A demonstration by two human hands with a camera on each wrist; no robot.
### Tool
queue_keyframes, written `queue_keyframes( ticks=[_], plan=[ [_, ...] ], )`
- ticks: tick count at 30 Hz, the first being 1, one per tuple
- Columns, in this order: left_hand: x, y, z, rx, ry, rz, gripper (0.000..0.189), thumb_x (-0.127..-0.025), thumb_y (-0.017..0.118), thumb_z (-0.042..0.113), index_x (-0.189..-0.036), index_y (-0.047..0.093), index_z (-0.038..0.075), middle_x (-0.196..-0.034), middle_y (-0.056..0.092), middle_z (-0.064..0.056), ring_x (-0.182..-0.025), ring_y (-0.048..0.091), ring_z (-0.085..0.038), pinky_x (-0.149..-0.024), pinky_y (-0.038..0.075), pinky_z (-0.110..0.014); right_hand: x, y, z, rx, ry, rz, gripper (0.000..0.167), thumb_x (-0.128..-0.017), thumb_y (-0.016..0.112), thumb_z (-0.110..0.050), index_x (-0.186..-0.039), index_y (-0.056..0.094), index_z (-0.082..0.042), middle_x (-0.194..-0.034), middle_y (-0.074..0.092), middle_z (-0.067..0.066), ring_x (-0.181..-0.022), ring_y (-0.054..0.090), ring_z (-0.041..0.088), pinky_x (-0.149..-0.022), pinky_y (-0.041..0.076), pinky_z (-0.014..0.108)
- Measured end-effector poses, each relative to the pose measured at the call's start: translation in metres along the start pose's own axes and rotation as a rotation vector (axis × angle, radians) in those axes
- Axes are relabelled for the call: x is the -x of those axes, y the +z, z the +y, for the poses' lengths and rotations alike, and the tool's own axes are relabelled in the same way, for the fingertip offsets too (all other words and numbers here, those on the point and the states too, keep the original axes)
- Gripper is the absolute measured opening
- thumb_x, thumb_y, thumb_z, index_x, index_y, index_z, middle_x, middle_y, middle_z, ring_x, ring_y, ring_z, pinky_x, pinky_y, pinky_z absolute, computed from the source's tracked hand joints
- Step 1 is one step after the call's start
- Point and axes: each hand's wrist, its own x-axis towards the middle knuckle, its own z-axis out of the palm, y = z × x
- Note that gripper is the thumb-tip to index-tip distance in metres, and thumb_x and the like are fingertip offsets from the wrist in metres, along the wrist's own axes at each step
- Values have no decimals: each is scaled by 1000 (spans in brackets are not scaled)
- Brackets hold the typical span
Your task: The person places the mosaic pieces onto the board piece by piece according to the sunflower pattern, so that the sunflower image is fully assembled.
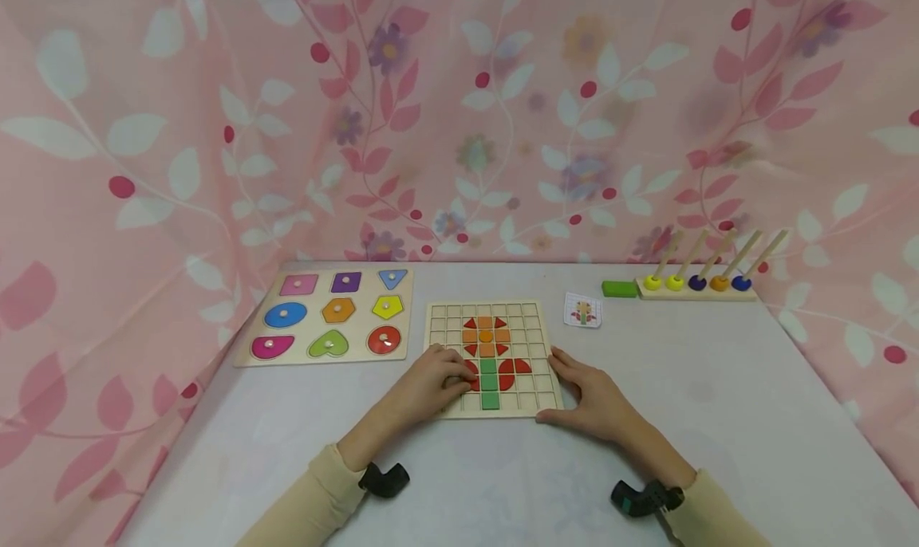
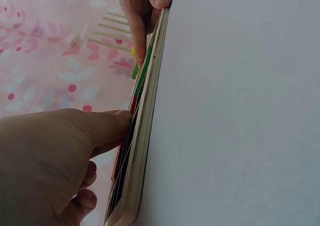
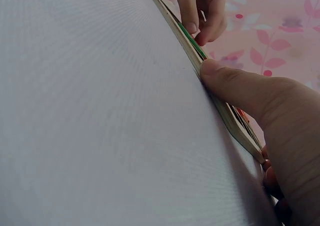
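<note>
A square wooden grid board (image 1: 529,399) lies in front of me in the head view, with a flower pattern of coloured pieces on it. Orange squares, an orange disc (image 1: 486,336) and red triangles form the bloom; green squares (image 1: 490,382) make the stem, with rounded red pieces (image 1: 506,375) beside it. With thumb and fingertips my left hand (image 1: 431,383) pinches a red piece (image 1: 473,367) left of the stem, its shape partly hidden. My right hand (image 1: 597,399) holds the board's near right corner, thumb (image 3: 220,76) against the front edge, fingers along the right side.
To the left lies a knobbed shape puzzle board (image 1: 242,362). Behind the grid board on the right are a small pattern card (image 1: 582,310), a green block (image 1: 619,289) and a peg stand (image 1: 696,295) with coloured beads. A floral curtain (image 1: 459,132) hangs behind the table.
</note>
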Motion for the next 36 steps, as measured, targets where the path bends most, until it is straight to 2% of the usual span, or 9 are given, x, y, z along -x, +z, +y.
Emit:
queue_keyframes(
  ticks=[5, 11, 14, 18, 20, 22, 24, 27, 36],
  plan=[
    [0, 1, 1, 17, 14, 47, 11, -95, 81, 16, -105, 83, 19, -104, 75, 8, -103, 56, -14, -90, 48, -35, -1, 0, 0, 9, 4, 0, 108, -78, 87, -65, -156, 50, 0, -167, 42, 16, -150, 45, 38, -113, 45, 54],
    [-2, -1, 5, 60, -40, 57, 17, -95, 81, 18, -113, 82, 18, -111, 76, 7, -104, 55, -15, -89, 49, -36, -2, -1, -1, -2, 16, -2, 107, -78, 88, -63, -156, 50, -1, -167, 41, 16, -150, 45, 39, -112, 45, 56],
    [-3, -12, 12, 127, -124, 73, 30, -98, 78, 24, -127, 77, 17, -123, 73, 4, -109, 57, -17, -91, 51, -37, -2, -1, -1, 10, 20, 6, 107, -78, 88, -63, -156, 50, 0, -167, 42, 16, -149, 46, 40, -112, 45, 56],
    [6, -34, 23, 199, -303, 173, 46, -101, 74, 28, -145, 66, 16, -128, 71, -2, -95, 59, -18, -73, 52, -31, 0, 0, 0, 22, 21, 2, 107, -78, 87, -66, -156, 51, -1, -166, 43, 15, -149, 46, 39, -112, 46, 57],
    [17, -40, 26, 196, -396, 194, 55, -101, 74, 31, -151, 60, 15, -114, 72, -8, -82, 59, -20, -63, 49, -31, 1, 1, 0, 22, 17, 0, 108, -78, 86, -67, -156, 51, -1, -167, 43, 16, -149, 47, 39, -112, 46, 56],
    [28, -39, 28, 155, -475, 172, 64, -99, 76, 35, -154, 56, 10, -119, 74, -13, -90, 68, -26, -68, 56, -34, 1, 1, 1, 30, 5, 5, 108, -79, 86, -67, -156, 50, 0, -167, 43, 16, -148, 47, 40, -111, 46, 56],
    [38, -33, 28, 120, -526, 102, 76, -95, 79, 41, -156, 52, 5, -133, 71, -19, -111, 71, -36, -85, 60, -43, 2, 1, 2, 38, -2, 16, 108, -78, 86, -65, -155, 50, 1, -166, 43, 17, -147, 48, 41, -111, 46, 57],
    [47, -22, 25, 61, -526, 3, 87, -91, 83, 45, -156, 50, -1, -158, 51, -22, -142, 54, -40, -108, 50, -54, 1, -1, 2, 55, -16, 31, 108, -79, 86, -65, -155, 50, 2, -166, 43, 19, -146, 49, 43, -109, 46, 59],
    [58, -12, 10, 22, -415, -25, 85, -88, 85, 47, -153, 56, 2, -162, 47, -19, -138, 57, -40, -106, 50, -55, 2, 1, -1, 30, -13, 16, 105, -80, 86, -63, -154, 51, 3, -166, 43, 19, -146, 48, 43, -110, 46, 59]
  ],
)
